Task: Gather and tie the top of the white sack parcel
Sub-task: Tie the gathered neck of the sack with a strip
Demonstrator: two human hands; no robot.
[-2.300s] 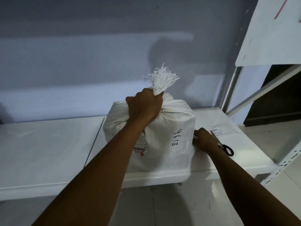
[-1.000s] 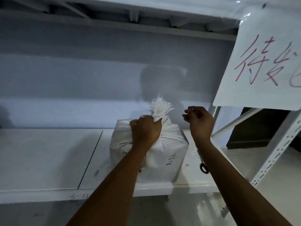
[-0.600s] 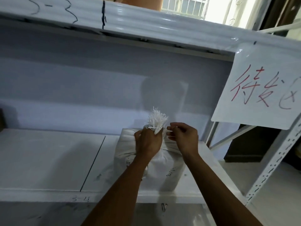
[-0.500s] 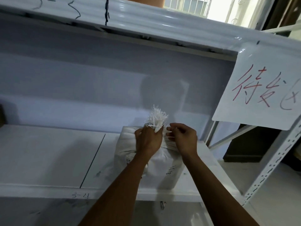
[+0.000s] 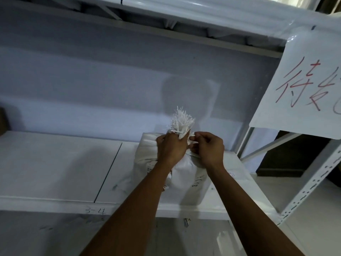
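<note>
Choking the soft, floppy white sack [image 5: 186, 180] at its neck [image 5: 181, 126], left hand [image 5: 170, 148] grips tight; right hand [image 5: 208, 150] beside pinches a thin strip [image 5: 191, 144].

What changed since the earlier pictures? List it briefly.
The right hand rose from the shelf right of the white sack and moved left; it now pinches at the gathered neck beside the left hand. Unchanged: the left hand grips that neck, the sack sits on the shelf.
</note>
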